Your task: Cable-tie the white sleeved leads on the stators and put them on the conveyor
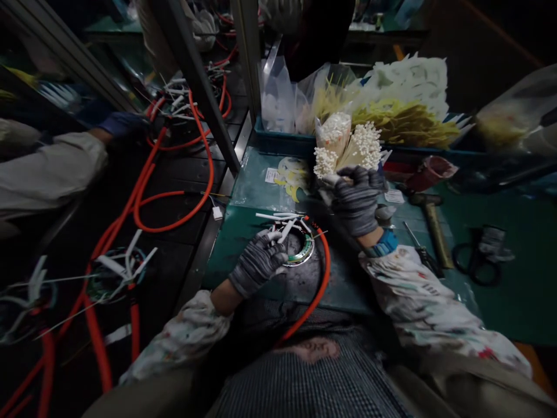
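Nearest, at the bottom of the frame, the person's forearms reach in, covered by floral oversleeves (418, 296). The left hand (256, 264), in a grey knit glove, sits at lower centre, its grip closed narrowly on a round metal-and-green ring (300, 249), which rests on the green worktop (348, 290) with white-tipped wires (278, 217) fanning from its top. An orange cable (324, 278) curves from the ring down toward the person's body. Just above, the gloved right hand (357, 200), a blue wristband (383, 244) at its wrist, holds a full grip around a bundle of white-tipped stalks (343, 145), partly wrapped in pale sheeting.

To the right of that hand lie a hammer (430, 223) and black scissors (476, 264). Beyond, along the top of the worktop, a blue crate (282, 134) holds plastic bags and sheaves of yellow and white stalks (404, 98). At left — on a separate dark surface (187, 180) — orange cables (174, 191) and more wired rings (113, 278) lie tangled, while a co-worker's blue-gloved hand (119, 123) reaches in from the upper left.
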Motion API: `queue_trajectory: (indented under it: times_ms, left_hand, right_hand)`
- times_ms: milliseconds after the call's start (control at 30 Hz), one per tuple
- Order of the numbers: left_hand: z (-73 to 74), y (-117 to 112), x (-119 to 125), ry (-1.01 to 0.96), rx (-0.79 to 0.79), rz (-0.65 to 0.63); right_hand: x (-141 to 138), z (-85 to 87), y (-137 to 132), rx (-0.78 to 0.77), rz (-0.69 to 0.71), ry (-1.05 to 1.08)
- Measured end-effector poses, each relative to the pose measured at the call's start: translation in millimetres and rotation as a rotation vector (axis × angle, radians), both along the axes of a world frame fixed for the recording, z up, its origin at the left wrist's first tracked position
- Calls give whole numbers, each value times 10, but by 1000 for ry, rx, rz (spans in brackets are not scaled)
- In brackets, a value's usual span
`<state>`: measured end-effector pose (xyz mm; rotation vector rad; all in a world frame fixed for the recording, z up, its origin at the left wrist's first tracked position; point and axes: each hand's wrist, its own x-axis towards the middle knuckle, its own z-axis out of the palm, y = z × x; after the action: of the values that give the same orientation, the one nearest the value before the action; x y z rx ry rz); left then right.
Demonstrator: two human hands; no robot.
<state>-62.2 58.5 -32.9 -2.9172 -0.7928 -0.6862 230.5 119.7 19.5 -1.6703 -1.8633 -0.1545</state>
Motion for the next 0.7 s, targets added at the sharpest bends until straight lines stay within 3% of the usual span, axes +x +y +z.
queue_trajectory:
  times_ms: [133,200,267,400,500,533,600,700]
  left_hand:
    - [-183,-120,105,-102,37,123]
    - [-239,-206,144,-107,35,218]
    - [-276,-270,163,-88,32,301]
    - [-297,-286,138,-39,-8,290]
    - [-280,-252,98,18,-65,250]
    - [-272,-243,89,33,-81,241]
    - [-255,-232,78,51,-99,228]
    - [-222,-233,82,42,-87,219]
  right_hand:
    - [-129,100,244,-77,-164,-55]
    - [-192,117,298,-98,-146,-16]
    - [-209,147,244,-84,-36,76]
    - [-102,359,-216,14,219,550]
    - [-32,565,-716,-7,118,828]
    - [-40,598,-868,-109,140,884]
    - [-110,570,-1111,-264,188,862]
    - [-282,341,-1331,-175,73,728]
